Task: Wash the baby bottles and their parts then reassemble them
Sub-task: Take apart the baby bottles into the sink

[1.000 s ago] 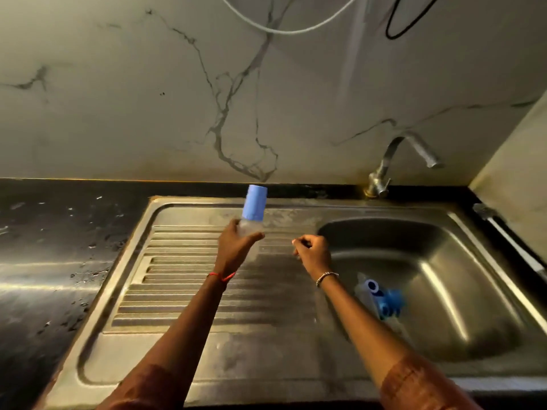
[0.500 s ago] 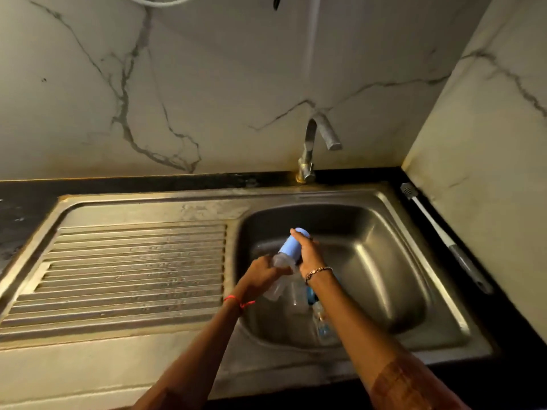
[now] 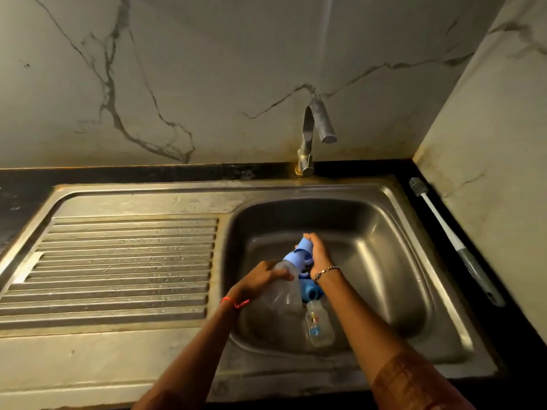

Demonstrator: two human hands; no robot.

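1. Since a second ago, our held bottle (image 3: 284,291) hangs over the sink basin (image 3: 384,247), no longer above the drainboard (image 3: 118,261).
2. Our left hand (image 3: 260,281) wraps its clear body.
3. Our right hand (image 3: 319,255) curls round its blue cap (image 3: 305,247).
4. A second bottle (image 3: 318,324) lies on the basin floor below our wrists.
5. A brush (image 3: 444,232) lies on the counter (image 3: 509,344) right of the sink.

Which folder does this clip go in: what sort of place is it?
Probably a home kitchen: a steel sink with a ribbed drainboard, a tap at the marble-patterned wall, and a dark counter holding a long-handled brush.
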